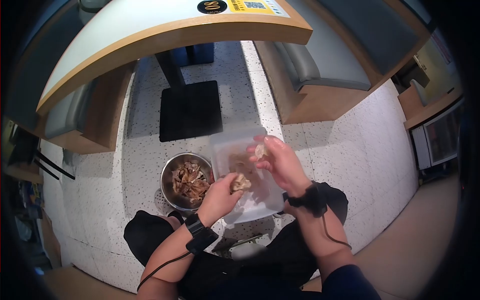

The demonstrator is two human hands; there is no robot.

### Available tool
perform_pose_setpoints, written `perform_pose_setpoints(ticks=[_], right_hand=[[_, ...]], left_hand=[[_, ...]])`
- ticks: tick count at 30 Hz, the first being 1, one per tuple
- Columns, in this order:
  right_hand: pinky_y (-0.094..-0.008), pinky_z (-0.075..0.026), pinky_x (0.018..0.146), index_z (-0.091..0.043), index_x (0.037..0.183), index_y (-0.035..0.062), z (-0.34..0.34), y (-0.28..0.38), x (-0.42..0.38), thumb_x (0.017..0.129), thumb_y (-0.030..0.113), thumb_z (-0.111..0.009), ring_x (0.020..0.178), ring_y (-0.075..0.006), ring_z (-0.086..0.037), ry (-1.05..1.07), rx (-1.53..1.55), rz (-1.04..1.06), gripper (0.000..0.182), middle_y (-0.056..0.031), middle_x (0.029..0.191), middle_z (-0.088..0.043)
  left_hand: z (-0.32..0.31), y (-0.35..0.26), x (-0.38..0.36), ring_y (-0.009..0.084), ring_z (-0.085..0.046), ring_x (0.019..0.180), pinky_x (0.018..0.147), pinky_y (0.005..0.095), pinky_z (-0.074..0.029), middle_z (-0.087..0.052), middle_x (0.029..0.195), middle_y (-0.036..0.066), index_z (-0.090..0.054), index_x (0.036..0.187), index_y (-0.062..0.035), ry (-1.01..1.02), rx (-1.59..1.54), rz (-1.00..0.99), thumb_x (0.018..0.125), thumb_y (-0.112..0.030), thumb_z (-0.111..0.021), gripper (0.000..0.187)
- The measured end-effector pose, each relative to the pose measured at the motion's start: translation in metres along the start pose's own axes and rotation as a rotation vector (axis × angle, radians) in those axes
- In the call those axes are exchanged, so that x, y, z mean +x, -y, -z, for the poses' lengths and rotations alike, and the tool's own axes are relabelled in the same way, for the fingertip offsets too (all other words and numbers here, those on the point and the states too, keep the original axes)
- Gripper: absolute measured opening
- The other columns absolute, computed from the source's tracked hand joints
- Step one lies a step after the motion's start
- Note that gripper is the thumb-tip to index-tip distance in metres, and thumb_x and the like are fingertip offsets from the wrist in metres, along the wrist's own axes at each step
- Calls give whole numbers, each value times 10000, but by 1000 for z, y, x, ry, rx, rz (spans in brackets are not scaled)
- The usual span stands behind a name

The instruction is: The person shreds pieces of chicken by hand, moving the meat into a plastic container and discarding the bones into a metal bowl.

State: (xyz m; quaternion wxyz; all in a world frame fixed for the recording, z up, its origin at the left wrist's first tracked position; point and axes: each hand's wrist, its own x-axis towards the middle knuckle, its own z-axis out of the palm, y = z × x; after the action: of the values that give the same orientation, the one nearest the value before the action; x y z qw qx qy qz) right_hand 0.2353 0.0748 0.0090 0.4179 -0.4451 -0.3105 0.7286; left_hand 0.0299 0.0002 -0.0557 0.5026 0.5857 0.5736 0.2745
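Note:
My left hand (220, 196) is closed on a pale, crinkled piece of food (241, 183) above a translucent plastic tub (276, 197). Across from it, my right hand (283, 162) curls its fingers around a smaller pale lump (260, 150), over the tub's right side. Cloudy brownish liquid shows inside the tub, partly hidden by both hands. To the left stands a round steel bowl (165, 181), holding brown, wrinkled pieces of food (190, 184). The exact kind of food I cannot tell.
A wood-edged table (165, 22) overhangs the far side, with its black base plate (190, 112) on the speckled floor (345, 145). Padded benches stand at the right (325, 75) and left (75, 112). My knees flank the tub.

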Motion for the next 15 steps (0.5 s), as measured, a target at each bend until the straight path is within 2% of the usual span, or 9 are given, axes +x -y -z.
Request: perform_pose_setpoints(ticks=[2, 4, 6, 7, 8, 10, 11, 13, 15], right_hand=[[-255, -589, 831, -510, 1370, -31, -1, -2, 1, 1099, 216, -438, 950, -174, -701, 33, -39, -13, 374, -172, 1144, -686], [-255, -583, 866, -508, 1400, -29, -4, -6, -3, 1094, 203, -455, 949, -165, -699, 60, -77, -29, 388, -160, 1149, -687], [-266, -566, 917, -543, 1381, -37, -12, -11, -10, 1078, 169, -492, 944, -139, -689, 137, -392, 127, 369, -126, 1159, -685], [-317, -569, 895, -579, 1321, -52, -17, -16, -12, 1041, 121, -531, 949, -204, -712, 109, -557, 186, 333, -140, 1148, -703], [-317, -569, 895, -579, 1321, -52, -18, -20, -13, 1041, 121, -531, 949, -204, -712, 114, -551, 183, 333, -140, 1148, -703], [-381, -564, 865, -597, 1293, -40, -20, -30, -13, 995, 90, -569, 969, -309, -709, 92, -1185, 572, 326, -181, 1137, -705], [-432, -551, 848, -619, 1263, -22, -20, -41, -9, 957, 78, -603, 981, -382, -681, 80, -1195, 728, 323, -207, 1123, -692], [-437, -549, 852, -623, 1260, -15, -25, -47, -11, 947, 79, -623, 984, -375, -683, 86, -1193, 764, 327, -200, 1121, -696], [-443, -546, 855, -628, 1257, -8, -26, -49, -10, 936, 79, -643, 987, -367, -685, 90, -1190, 800, 332, -193, 1120, -699]], left_hand=[[4, -5, -1, 180, -691, 798, 724, 327, -552, -657, 957, 135, -636, 1251, -13, -116, 370, -233, 861, -120, -741, 418], [13, -19, 3, 169, -695, 816, 734, 308, -564, -647, 997, 124, -653, 1239, 8, -160, 360, -222, 886, -118, -746, 387], [19, -26, 8, 146, -691, 836, 746, 278, -574, -653, 1008, 97, -658, 1201, 36, -263, -59, -175, 935, -88, -712, 299], [22, -26, 11, 136, -697, 851, 760, 265, -585, -680, 1018, 79, -656, 1178, 59, -265, -136, -208, 975, -67, -675, 240], [23, -29, 11, 136, -697, 851, 760, 265, -585, -680, 1018, 79, -656, 1178, 59, -268, -130, -202, 975, -67, -675, 240], [23, -40, 11, 107, -683, 783, 696, 241, -546, -706, 956, 83, -690, 1094, 59, -240, -560, -100, 967, -136, -705, 234], [24, -40, 11, 107, -683, 783, 696, 241, -546, -706, 956, 83, -690, 1094, 59, -244, -559, -99, 967, -136, -705, 234], [24, -40, 12, 106, -698, 806, 713, 226, -556, -724, 962, 81, -696, 1069, 64, -162, -649, -69, 996, -117, -667, 197], [25, -44, 9, 113, -703, 813, 716, 230, -561, -728, 950, 86, -699, 1069, 65, -179, -629, -62, 996, -108, -663, 191]])
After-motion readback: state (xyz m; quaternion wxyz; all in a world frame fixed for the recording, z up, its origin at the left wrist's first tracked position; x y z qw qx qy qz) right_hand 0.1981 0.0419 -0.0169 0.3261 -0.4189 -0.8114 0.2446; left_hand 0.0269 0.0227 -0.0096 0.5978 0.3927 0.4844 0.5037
